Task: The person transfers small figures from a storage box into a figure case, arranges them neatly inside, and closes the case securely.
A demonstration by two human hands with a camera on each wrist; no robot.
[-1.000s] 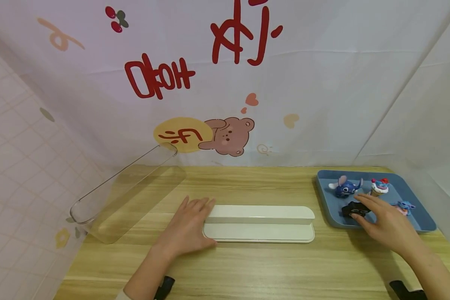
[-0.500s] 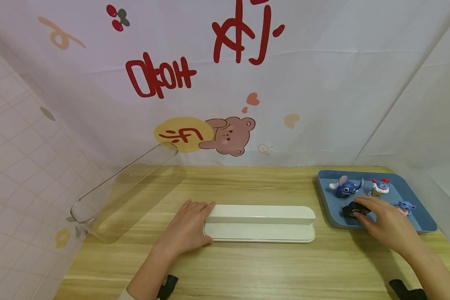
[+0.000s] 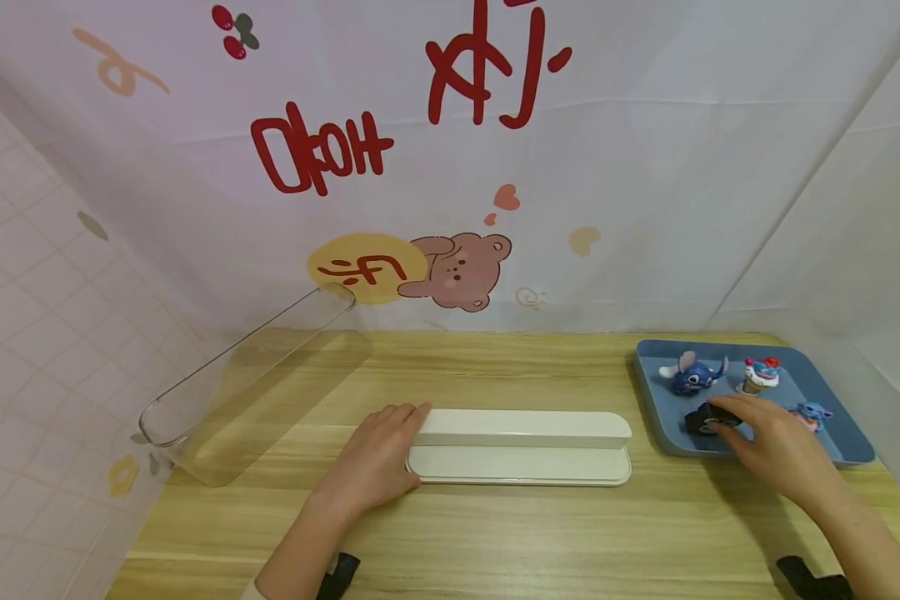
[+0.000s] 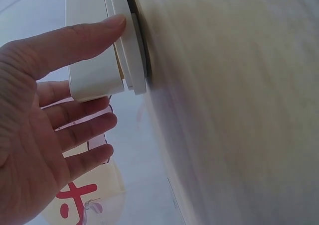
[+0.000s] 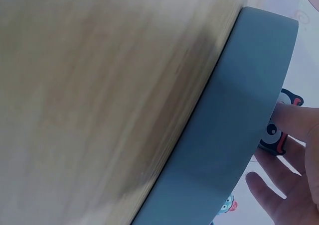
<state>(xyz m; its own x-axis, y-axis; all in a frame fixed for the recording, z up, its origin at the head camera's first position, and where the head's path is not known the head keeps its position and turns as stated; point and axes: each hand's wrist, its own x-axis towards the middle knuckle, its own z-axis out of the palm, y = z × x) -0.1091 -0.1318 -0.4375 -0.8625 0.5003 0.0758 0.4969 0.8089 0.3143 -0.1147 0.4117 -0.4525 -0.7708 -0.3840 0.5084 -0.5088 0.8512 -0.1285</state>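
Pinching the black figure [image 3: 700,421] between thumb and fingers of the right grip [image 3: 772,437], within the blue tray [image 3: 795,379] (cannot tell whether touching its floor); with a big-eared figure [image 3: 692,377] and a cone figure [image 3: 761,375] just beyond that grip, and a small blue figure [image 3: 812,413] beside it; clasping the left end of the white stand [image 3: 521,464] in the left grip [image 3: 371,458], with thumb in front; on the bench [image 3: 540,542], left of this grip, a clear box [image 3: 262,400].

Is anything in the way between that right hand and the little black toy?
Nothing visible: the right hand is pinching the black toy inside the blue tray, with no other toy between them.
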